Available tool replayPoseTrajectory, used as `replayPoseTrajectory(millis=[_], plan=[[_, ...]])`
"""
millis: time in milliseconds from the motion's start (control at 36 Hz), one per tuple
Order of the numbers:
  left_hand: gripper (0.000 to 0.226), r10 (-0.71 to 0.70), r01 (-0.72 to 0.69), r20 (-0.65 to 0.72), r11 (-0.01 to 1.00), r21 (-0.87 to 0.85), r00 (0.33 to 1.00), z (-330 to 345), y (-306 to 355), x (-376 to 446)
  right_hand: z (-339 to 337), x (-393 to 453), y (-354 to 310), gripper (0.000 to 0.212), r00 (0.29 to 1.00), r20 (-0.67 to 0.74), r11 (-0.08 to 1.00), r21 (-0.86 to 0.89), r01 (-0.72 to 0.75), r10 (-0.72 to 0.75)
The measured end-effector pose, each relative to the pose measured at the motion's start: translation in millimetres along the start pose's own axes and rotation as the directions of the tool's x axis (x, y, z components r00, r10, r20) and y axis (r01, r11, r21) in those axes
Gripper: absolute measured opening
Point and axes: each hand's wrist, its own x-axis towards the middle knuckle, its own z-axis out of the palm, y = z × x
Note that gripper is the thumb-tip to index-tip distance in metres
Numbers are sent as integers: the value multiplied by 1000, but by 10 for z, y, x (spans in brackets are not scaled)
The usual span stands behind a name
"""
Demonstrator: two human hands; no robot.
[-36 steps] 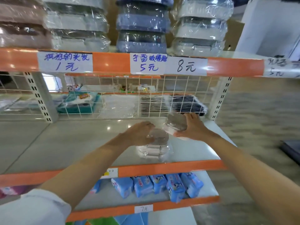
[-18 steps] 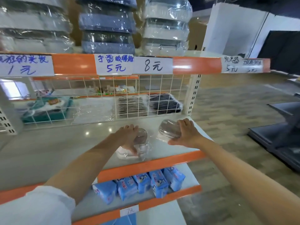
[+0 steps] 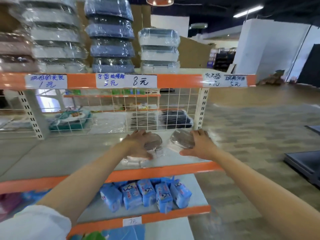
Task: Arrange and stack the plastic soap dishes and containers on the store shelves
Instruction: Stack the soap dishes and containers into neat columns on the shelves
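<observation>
Two film-wrapped soap dishes, judged light, stiff and slippery, are gripped by their rims: the left stack (image 3: 152,149) by the left hand (image 3: 138,144), the right dish (image 3: 183,141) by the right hand (image 3: 200,144).

One head-worn view looks forward and slightly down at the middle shelf (image 3: 69,153) from close in front. It faces the wire grid (image 3: 107,110) behind that shelf.
</observation>
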Motion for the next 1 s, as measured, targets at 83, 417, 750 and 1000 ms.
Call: replayPoseTrajectory(millis=[83, 417, 750, 1000], plan=[[111, -3, 4, -35, 1000, 23, 999, -61, 126, -124, -95, -131, 84, 95, 999, -36, 998, 68, 1, 1], [103, -14, 3, -228, 999, -47, 973, -654, 1014, -837, -748, -683, 435, 78, 989, -133, 978, 185, 90, -66], [59, -87, -23, -513, 979, -203, 854, -1634, 1520, -881, -1762, -777, 446, 58, 951, -302, 879, 435, 195, -61], [56, -158, -21, -643, 965, -262, 750, -2264, 1374, -543, -2277, -282, 248, 73, 930, -366, 841, 495, 218, -26]])
